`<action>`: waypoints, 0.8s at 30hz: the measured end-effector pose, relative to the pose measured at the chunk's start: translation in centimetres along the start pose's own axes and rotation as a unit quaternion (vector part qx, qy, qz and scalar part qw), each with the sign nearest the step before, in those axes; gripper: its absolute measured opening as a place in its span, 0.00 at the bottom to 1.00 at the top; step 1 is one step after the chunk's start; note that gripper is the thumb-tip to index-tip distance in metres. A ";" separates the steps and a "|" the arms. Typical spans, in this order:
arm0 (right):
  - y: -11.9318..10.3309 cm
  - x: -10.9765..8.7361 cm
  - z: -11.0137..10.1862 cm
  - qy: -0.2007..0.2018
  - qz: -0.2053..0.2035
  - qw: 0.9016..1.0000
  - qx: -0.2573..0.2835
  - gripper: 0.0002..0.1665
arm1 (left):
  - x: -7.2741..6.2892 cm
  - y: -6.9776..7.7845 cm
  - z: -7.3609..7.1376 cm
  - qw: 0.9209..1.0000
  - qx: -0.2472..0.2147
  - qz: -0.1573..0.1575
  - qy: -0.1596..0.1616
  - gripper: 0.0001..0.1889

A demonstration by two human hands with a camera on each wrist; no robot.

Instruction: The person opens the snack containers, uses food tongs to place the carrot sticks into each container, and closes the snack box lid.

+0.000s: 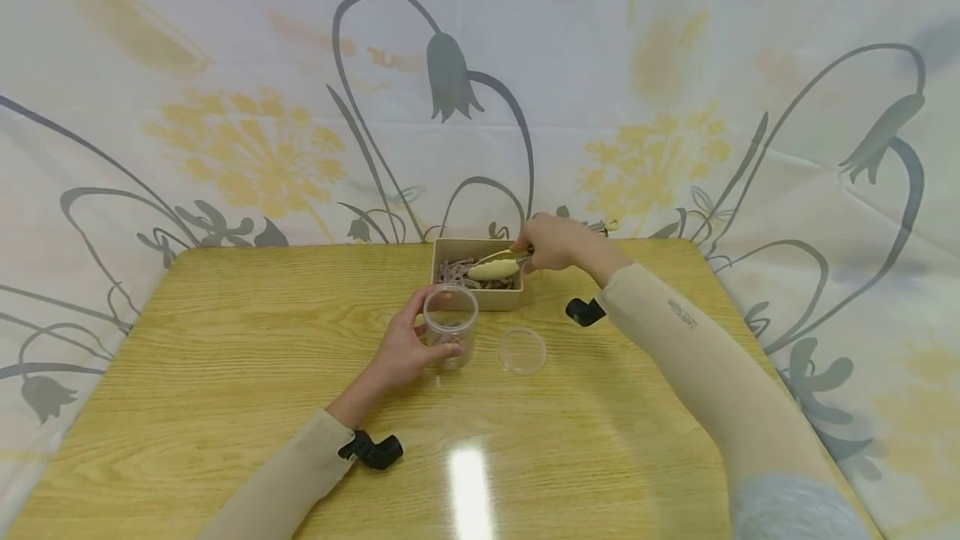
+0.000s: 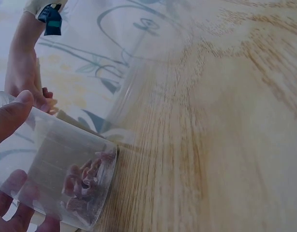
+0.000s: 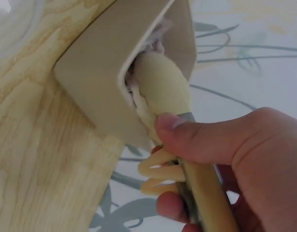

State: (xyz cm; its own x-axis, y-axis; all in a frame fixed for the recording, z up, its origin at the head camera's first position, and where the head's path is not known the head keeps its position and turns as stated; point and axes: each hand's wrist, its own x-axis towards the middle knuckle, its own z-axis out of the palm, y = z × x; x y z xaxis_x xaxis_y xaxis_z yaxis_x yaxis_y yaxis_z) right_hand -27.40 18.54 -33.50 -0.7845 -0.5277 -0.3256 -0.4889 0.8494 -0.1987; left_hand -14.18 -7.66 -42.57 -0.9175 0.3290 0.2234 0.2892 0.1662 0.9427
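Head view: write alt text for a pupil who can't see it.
A person's right hand reaches cream-tipped tongs into a beige box of purplish strips; the left hand grips a clear, open jar in front of it. A clear round lid lies right of the jar on the wood-grain table, before a flower-patterned backdrop.

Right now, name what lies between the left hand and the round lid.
The head view shows the clear jar, held by the left hand, then bare wooden tabletop before the round lid.
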 end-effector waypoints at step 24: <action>-0.2 0.5 0.6 -0.017 -0.006 1.000 -0.003 0.40 | 0.1 -0.1 -0.2 1.000 0.000 0.012 -0.007 0.43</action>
State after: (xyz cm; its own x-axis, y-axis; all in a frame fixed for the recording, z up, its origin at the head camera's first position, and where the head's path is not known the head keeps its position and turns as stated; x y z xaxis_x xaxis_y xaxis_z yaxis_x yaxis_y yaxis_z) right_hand -27.46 18.08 -34.20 -0.7649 -0.5376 -0.3550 -0.5007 0.8428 -0.1976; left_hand -14.33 -7.80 -42.64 -0.9066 0.3460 0.2415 0.3104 0.1589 0.9372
